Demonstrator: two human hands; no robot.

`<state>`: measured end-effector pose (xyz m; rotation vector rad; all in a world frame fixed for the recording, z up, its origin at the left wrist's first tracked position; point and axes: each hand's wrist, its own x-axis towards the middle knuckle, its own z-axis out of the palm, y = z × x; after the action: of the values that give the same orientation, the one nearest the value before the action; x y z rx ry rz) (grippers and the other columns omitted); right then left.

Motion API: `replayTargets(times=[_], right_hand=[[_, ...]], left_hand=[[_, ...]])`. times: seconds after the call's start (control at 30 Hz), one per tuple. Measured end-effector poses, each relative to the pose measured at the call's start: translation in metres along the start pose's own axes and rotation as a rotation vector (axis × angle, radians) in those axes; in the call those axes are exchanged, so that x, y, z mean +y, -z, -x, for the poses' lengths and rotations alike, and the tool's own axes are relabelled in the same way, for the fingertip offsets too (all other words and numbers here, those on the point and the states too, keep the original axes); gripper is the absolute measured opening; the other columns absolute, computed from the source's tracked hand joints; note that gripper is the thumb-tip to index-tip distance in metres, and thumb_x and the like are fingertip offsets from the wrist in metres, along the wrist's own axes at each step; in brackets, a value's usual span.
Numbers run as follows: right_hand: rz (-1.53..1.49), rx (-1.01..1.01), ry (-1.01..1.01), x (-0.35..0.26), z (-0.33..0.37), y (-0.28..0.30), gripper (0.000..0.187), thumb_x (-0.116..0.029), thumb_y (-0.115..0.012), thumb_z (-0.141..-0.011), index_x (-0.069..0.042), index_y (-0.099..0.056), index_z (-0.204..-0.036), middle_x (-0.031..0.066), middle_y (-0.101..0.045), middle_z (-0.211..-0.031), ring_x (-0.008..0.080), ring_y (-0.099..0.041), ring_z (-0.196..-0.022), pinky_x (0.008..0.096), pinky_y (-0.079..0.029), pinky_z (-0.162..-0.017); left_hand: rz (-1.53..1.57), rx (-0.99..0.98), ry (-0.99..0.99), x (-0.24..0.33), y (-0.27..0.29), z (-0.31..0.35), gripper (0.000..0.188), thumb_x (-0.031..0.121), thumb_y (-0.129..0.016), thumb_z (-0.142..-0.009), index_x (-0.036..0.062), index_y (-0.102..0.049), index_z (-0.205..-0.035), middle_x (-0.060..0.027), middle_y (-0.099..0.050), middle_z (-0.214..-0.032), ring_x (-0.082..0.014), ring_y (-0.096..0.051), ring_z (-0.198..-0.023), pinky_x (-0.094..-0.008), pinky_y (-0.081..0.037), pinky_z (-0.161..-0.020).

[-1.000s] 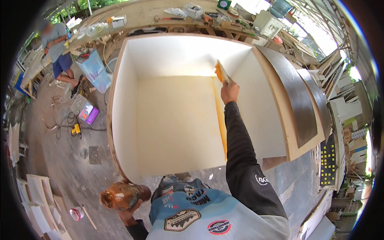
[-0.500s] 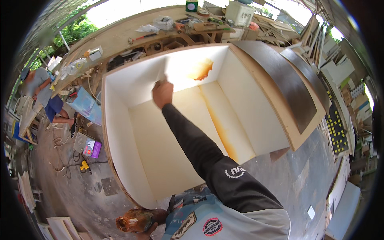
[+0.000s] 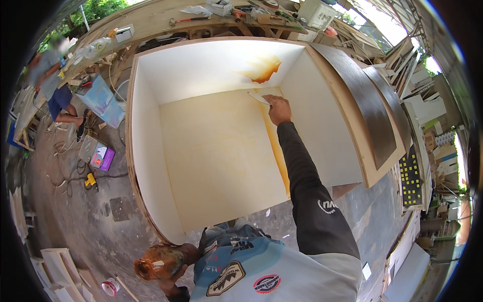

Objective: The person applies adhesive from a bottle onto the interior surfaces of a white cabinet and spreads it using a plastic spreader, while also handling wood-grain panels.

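An open wooden box (image 3: 151, 166) with white inner walls and a cream bottom panel lies in front of me. My right hand (image 3: 279, 109) reaches in and grips a flat, pale spreader (image 3: 259, 97). The blade is at the corner where the bottom panel meets the far wall, beside an amber streak (image 3: 273, 146) running along the panel's right side. A larger amber-brown patch (image 3: 267, 72) marks the far wall. At the lower left, my left hand (image 3: 176, 278) is closed around a container (image 3: 156, 261) coated in orange-brown resin; its contents are hard to make out.
Dark curved panels (image 3: 359, 95) rest along the box's right side. Behind it stands a cluttered workbench (image 3: 166, 17) with a hammer (image 3: 188, 20). On the left floor are a purple-and-white can (image 3: 102, 158), cables and a yellow tool (image 3: 90, 180). A person (image 3: 58, 93) works at far left.
My right hand has swung from the far wall's left part to the right, down to the bottom panel's far right corner. The left hand still holds the container.
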<state>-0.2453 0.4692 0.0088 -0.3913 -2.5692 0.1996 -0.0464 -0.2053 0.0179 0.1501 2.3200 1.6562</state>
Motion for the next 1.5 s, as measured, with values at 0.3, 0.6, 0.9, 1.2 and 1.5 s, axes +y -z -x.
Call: replayTargets(times=[0.3,0.6,0.9,1.2,1.5], right_hand=[[0.276,-0.35,-0.007,0.014,-0.036,-0.027,0.051,0.002,-0.051,-0.079,-0.021,-0.066,-0.122,0.0061,-0.066,-0.121,0.0274,-0.06,-0.112,0.0411,-0.049,-0.092],[0.25,-0.79,0.105,0.0,0.078,0.101,0.044,-0.005,-0.049,-0.08,-0.021,-0.071,-0.114,0.0098,-0.071,-0.104,0.0304,-0.064,-0.098,0.0442,-0.05,-0.087],[0.214,-0.832,0.127,-0.065,0.258,0.215,0.037,-0.007,-0.061,-0.074,-0.017,-0.068,-0.109,0.0,-0.067,-0.096,0.0207,-0.062,-0.095,0.043,-0.045,-0.079],[-0.398,-0.292,-0.129,-0.104,0.163,0.239,0.032,-0.009,-0.066,-0.083,0.0,-0.063,-0.114,0.0181,-0.069,-0.101,0.0384,-0.065,-0.089,0.0422,-0.051,-0.081],[-0.575,0.544,-0.79,-0.2,-0.088,-0.017,0.045,-0.008,-0.056,-0.086,0.004,-0.047,-0.129,0.0283,-0.065,-0.08,0.045,-0.064,-0.077,0.0519,-0.05,-0.072]], left_hand=[[-0.104,0.007,-0.035,0.005,-0.003,0.003,0.098,0.016,-0.091,-0.059,0.0012,-0.037,-0.139,-0.0157,-0.05,-0.134,-0.0278,-0.048,-0.124,-0.0413,-0.039,-0.106],[0.071,0.06,-0.112,-0.011,-0.006,0.002,0.097,0.014,-0.087,-0.062,0.0023,-0.035,-0.142,-0.0122,-0.046,-0.138,-0.029,-0.045,-0.126,-0.0418,-0.034,-0.109],[0.162,0.173,-0.11,-0.007,-0.012,-0.001,0.091,0.013,-0.091,-0.058,0.0005,-0.045,-0.135,-0.0115,-0.053,-0.128,-0.0267,-0.05,-0.117,-0.0403,-0.04,-0.103],[0.076,0.191,0.04,0.013,-0.016,0.006,0.09,0.018,-0.092,-0.058,-0.0012,-0.048,-0.134,-0.0137,-0.053,-0.13,-0.0279,-0.052,-0.117,-0.0408,-0.041,-0.102],[-0.042,0.129,-0.036,-0.011,-0.01,-0.003,0.092,0.019,-0.094,-0.056,-0.0004,-0.048,-0.133,-0.0138,-0.055,-0.127,-0.0273,-0.054,-0.114,-0.0406,-0.043,-0.1]])
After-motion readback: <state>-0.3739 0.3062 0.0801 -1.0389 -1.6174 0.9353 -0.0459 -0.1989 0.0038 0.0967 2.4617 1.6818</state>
